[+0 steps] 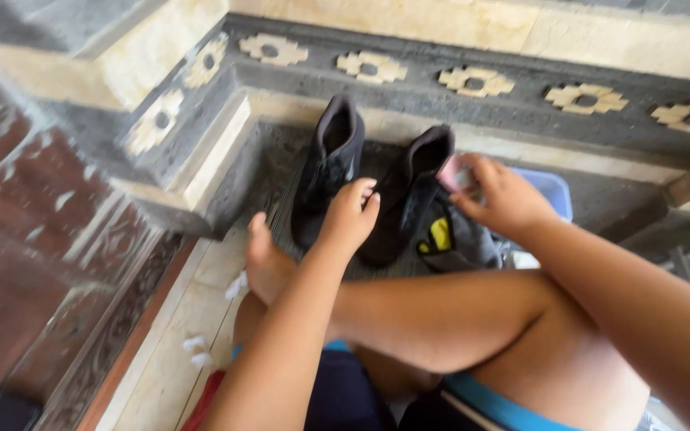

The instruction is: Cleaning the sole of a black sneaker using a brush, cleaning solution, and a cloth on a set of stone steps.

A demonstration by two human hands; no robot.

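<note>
The person sits on the floor with one bare leg crossed over the other. The left hand [350, 214] hovers just in front of the pair of black shoes [365, 179], fingers loosely curled and close together, gripping nothing that I can make out; whether the fingertips touch a shoe is hard to tell through the blur. The shoes stand side by side on a dark mat [281, 172], against the foot of a grey stone step [409, 96] inlaid with pale flower shapes. The right hand [501, 199] is raised beside the right-hand shoe, fingers partly closed around a small pinkish thing [449, 173], too blurred to identify. Just below that hand lies a grey cloth with a yellow patch [453, 238], and behind it sits a blue container [551, 190].
</note>
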